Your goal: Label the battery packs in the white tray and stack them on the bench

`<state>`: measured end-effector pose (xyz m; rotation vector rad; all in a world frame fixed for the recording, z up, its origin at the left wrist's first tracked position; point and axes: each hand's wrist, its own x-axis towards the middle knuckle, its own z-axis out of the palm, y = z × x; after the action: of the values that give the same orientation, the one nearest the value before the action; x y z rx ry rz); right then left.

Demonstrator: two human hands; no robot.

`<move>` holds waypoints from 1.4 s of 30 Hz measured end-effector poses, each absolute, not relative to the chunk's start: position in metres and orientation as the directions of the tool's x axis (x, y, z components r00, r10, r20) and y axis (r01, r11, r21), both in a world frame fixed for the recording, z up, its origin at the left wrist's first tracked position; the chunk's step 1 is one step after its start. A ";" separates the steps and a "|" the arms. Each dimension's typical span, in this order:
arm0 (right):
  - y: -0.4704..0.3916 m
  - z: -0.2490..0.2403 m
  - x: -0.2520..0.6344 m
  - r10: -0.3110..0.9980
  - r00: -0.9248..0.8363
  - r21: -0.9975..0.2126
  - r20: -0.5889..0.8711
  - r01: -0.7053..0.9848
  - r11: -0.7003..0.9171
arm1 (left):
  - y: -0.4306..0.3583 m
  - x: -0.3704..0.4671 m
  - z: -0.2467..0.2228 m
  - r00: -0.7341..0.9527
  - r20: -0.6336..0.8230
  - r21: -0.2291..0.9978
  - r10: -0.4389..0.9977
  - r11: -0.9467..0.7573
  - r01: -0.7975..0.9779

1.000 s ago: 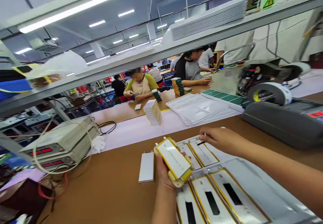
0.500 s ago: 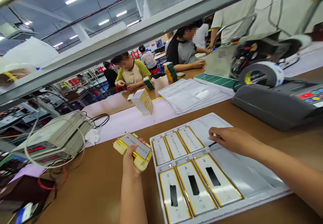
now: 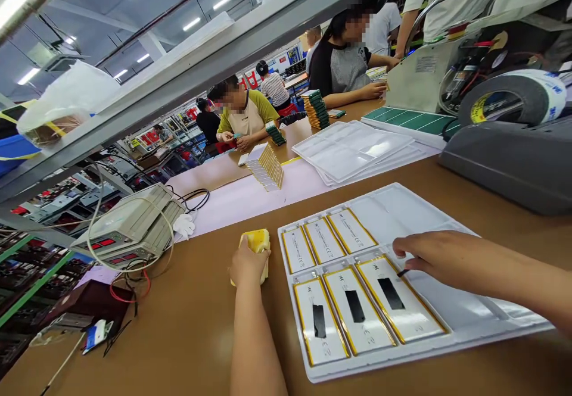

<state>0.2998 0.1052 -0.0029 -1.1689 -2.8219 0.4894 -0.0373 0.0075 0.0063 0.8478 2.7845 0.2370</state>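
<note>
Near zone: L hand [image 3: 249,264] is closed on the yellow holder [image 3: 258,241], over the brown worktop [image 3: 187,318], just L of the white tray [image 3: 415,217]; contact btwn holder and worktop can't be confirmed. R hand [image 3: 417,254] is over the tray, fingertips pinching a short black strip [image 3: 403,272] beside the R-most near cell.

Tray contents: near row = 3 cells [image 3: 374,333], ea. w/ a black tape pc. [image 3: 355,306] across the face; far row = 3 cells [image 3: 322,242], printed faces up. Compartments at R show bare plastic.

Mid zone: 2 stacked meters [image 3: 129,223] w/ red displays at L, white cloth [image 3: 184,225] adj. At R, grey dispenser [image 3: 504,161] w/ a big tape roll [image 3: 524,83] above it.

Far zone: leaning cell stack [image 3: 267,167], then empty trays [image 3: 353,149] to its R. Beyond: green-edged stack [image 3: 316,109] btwn 2 seated persons, one in a green-sleeved top [image 3: 248,116], one in a grey/black top [image 3: 342,65].
</note>
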 end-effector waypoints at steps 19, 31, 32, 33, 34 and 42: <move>0.086 0.016 0.284 0.706 -0.617 -0.150 -0.348 0.780 0.607 | 0.007 -0.018 0.035 -0.866 -0.022 0.958 0.500 0.258 0.125; 0.072 -0.003 0.285 0.652 -0.588 -0.587 -0.479 0.766 0.260 | 0.033 0.035 -0.031 -0.063 -0.282 0.505 0.957 0.093 -0.858; 0.072 -0.001 0.284 0.640 -0.595 -0.581 -0.486 0.767 0.272 | 0.032 0.034 -0.033 -0.051 -0.294 0.488 0.954 0.104 -0.867; 0.074 0.003 0.284 0.636 -0.601 -0.577 -0.483 0.765 0.286 | 0.031 0.033 -0.034 -0.038 -0.294 0.469 0.955 0.110 -0.876; 0.077 0.008 0.284 0.640 -0.607 -0.578 -0.471 0.760 0.296 | 0.030 0.032 -0.034 -0.021 -0.285 0.451 0.958 0.115 -0.885; 0.110 0.038 0.197 0.708 -0.665 -0.715 -0.237 0.613 0.336 | 0.027 0.032 -0.035 0.093 -0.189 0.398 0.978 0.162 -0.903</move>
<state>0.1974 0.1097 0.0383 -1.2281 -2.4706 1.2413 0.0323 0.0274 -0.0346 0.1973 0.4562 1.4092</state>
